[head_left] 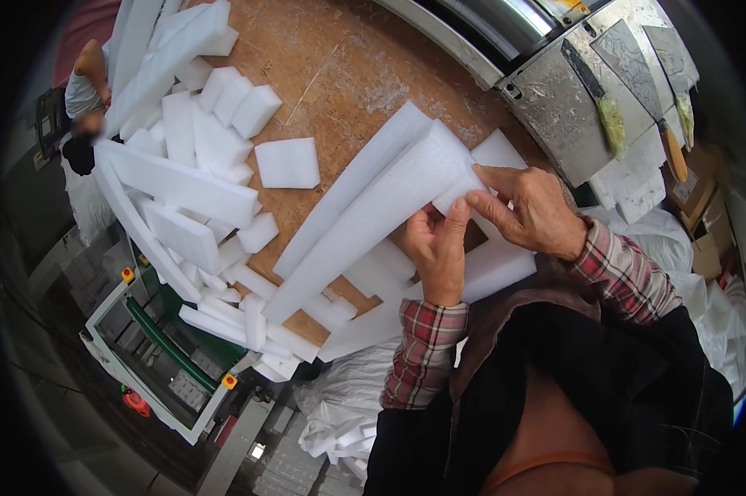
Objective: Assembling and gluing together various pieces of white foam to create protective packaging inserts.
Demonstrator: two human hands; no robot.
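Long white foam strips [365, 217] lie side by side on the brown tabletop [332, 62], their near ends reaching my hands. My left hand [441, 255] is closed at the near end of the front strip, its thumb pointing up against the foam. From the right, my right hand [532, 208] pinches the edge of the same white foam end between thumb and fingers. The two thumb tips almost meet there. Whether a smaller piece is separate from the strip is hidden by the fingers. Below the hands lies an L-shaped white foam piece [497, 269].
White foam blocks and strips [212, 136] heap at the left. A metal roller machine [505, 25] stands at the far right, with scrapers [629, 70] on its plate. Lower left is a green-and-white frame [166, 355]. Another person [88, 87] is at the far left.
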